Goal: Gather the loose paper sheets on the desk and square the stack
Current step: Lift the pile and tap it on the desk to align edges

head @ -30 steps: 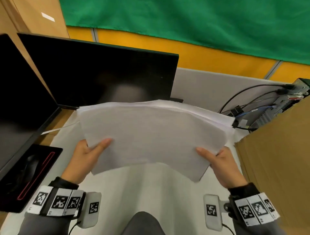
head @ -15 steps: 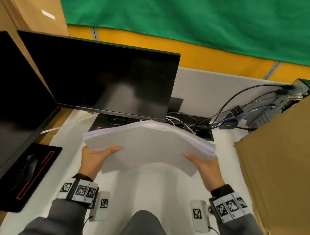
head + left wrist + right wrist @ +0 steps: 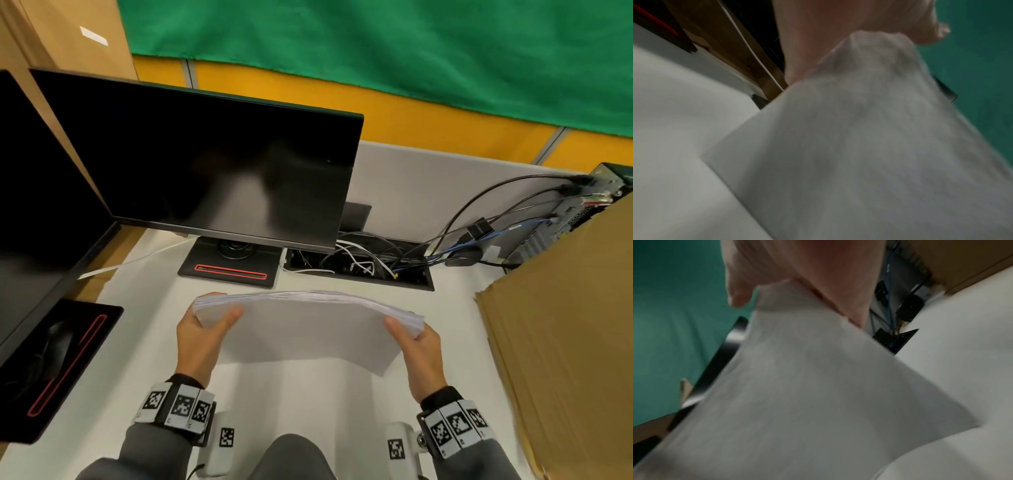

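A thick stack of white paper sheets (image 3: 308, 329) stands tilted on the white desk (image 3: 308, 404), its top edge bowed upward and its sheet edges fanned a little. My left hand (image 3: 202, 329) grips the stack's left end, thumb on the near face. At the right end my right hand (image 3: 416, 337) grips it the same way. The left wrist view shows the paper stack (image 3: 869, 146) blurred, with my left hand (image 3: 869, 29) pinching its top. In the right wrist view the paper stack (image 3: 797, 394) is pinched by my right hand (image 3: 797, 280).
A black monitor (image 3: 212, 164) on a red-lined base (image 3: 229, 269) stands behind the stack. A second screen (image 3: 41, 205) and a black mouse pad (image 3: 58, 363) are at the left. A cable well (image 3: 359, 265) lies behind, a cardboard box (image 3: 565, 335) at the right.
The stack came down from in front of the monitor toward the desk and tipped more upright. Both hands dropped with it and keep their grip on its ends.
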The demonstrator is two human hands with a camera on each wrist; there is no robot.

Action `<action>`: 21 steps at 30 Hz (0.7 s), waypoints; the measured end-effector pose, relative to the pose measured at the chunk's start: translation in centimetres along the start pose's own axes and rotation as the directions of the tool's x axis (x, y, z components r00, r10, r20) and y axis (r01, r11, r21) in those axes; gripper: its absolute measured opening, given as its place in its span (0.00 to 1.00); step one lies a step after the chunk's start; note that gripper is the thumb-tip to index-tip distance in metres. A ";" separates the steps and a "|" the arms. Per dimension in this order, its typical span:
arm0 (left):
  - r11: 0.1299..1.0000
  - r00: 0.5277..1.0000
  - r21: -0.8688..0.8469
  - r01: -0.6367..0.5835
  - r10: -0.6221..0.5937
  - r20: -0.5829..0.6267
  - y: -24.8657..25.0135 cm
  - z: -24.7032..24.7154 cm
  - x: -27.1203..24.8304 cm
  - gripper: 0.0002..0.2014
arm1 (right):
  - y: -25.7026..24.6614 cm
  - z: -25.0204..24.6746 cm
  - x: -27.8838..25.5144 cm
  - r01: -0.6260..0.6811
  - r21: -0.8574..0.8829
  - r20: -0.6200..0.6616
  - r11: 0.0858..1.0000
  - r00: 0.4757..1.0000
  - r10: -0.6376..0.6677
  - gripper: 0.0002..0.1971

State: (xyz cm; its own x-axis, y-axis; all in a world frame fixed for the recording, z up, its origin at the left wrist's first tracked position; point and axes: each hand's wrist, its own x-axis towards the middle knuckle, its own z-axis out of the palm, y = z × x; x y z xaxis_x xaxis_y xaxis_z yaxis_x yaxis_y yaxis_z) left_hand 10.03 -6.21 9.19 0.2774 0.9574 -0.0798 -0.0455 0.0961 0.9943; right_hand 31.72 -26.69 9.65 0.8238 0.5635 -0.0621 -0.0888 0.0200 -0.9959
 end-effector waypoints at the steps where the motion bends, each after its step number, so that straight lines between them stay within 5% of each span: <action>1: 0.999 1.000 -0.047 -0.006 0.005 -0.017 0.5 0.5 -0.3 0.02 | -0.3 0.6 -0.1 0.024 0.009 -0.033 1.000 0.999 -0.023 0.13; 6: 0.981 0.970 -0.167 0.101 -0.135 -0.204 1.6 1.8 -0.6 0.12 | -0.6 3.0 -0.4 0.108 0.022 -0.222 0.994 0.970 -0.100 0.17; 10: 0.990 0.978 -0.127 0.060 -0.084 -0.190 1.8 1.9 -0.5 0.11 | -0.4 2.7 0.4 0.011 0.003 -0.382 1.000 0.924 -0.009 0.14; 16: 0.986 0.967 -0.132 0.106 -0.133 -0.216 1.7 1.6 -0.1 0.08 | -1.2 3.2 0.8 0.053 -0.059 -0.412 0.997 0.908 -0.072 0.20; 19: 0.999 0.977 -0.008 0.045 -0.045 -0.207 1.9 1.4 0.0 0.06 | -1.3 3.4 1.4 0.029 -0.036 -0.512 0.999 0.858 -0.043 0.25; 21: 0.948 0.957 0.303 -0.095 0.171 -0.235 2.7 1.2 0.0 0.15 | -1.6 3.6 1.8 0.025 -0.035 -0.533 0.999 0.845 -0.039 0.25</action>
State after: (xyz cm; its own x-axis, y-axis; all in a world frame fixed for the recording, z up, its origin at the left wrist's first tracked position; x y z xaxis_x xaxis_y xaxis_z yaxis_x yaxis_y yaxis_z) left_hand 11.03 -6.26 11.93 0.0316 0.9965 0.0769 0.2215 -0.0820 0.9717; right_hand 31.37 -22.73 11.35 0.9982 0.0348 -0.0488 -0.0490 0.0052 -0.9988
